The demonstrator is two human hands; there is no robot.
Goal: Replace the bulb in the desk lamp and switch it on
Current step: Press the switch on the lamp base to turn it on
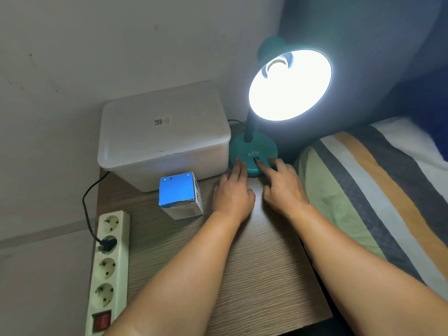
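A teal desk lamp stands at the back of the wooden table, its round base (244, 151) marked ATN. The shade (289, 84) faces me and glows bright white, with the lit bulb (278, 63) inside it. My right hand (282, 184) rests at the base with its index fingertip on the black switch (256, 160). The fingertips of my left hand (234, 187) lie flat against the base's left edge. A blue bulb box (179, 195) stands on the table left of my left hand. Neither hand holds anything.
A white lidded plastic box (164, 134) sits behind the bulb box. A white power strip (108, 270) lies along the table's left edge with the lamp's black plug (106, 244) in it. A striped pillow (371, 190) borders the table (254, 275) on the right. Walls close off back and left.
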